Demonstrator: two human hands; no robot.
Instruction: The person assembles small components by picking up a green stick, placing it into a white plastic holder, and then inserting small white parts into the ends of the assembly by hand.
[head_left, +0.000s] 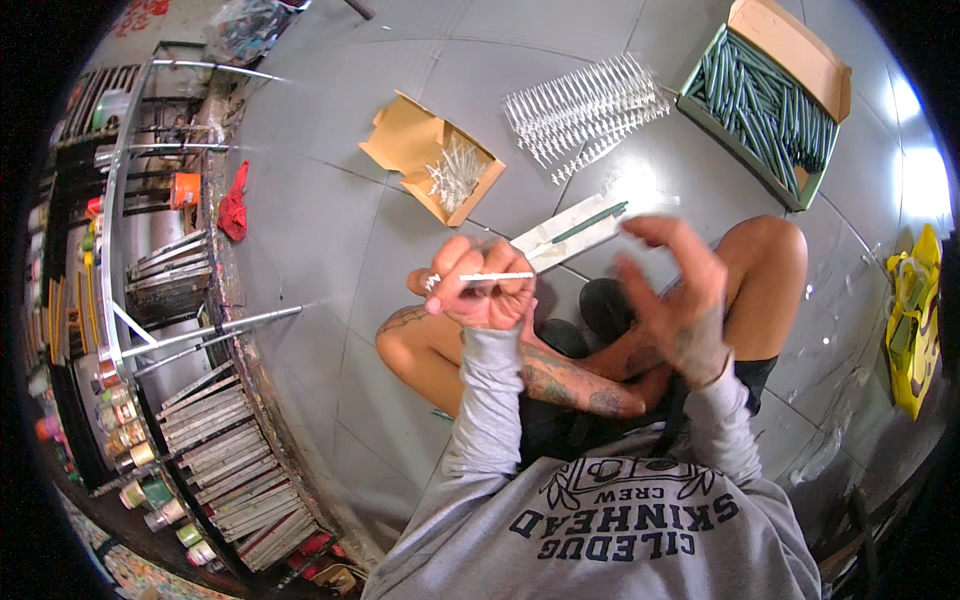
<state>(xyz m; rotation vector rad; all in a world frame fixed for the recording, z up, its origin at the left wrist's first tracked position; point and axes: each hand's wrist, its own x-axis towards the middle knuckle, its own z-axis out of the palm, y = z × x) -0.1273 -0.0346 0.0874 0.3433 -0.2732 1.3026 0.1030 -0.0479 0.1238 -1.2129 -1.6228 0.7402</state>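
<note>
My left hand (490, 297) is closed around a slim white stick (508, 276), which lies across the fingers. A small white zigzag piece (432, 283) shows at the other side of the same fist; I cannot tell if the two are joined. Off to the right, my right hand (688, 290) is raised, fingers apart and slightly blurred, with nothing seen in it. Between and beyond the hands, a dark green pen (590, 222) rests on a white strip (535, 246) on the floor.
Ahead, an opened cardboard box (400, 140) holds thin clear-and-white pieces (458, 172). Beside it lie rows of white pieces (585, 105). A larger box (770, 20) is full of dark green pens (765, 110). A metal rack (130, 250) stands left; a yellow bag (912, 330) lies right.
</note>
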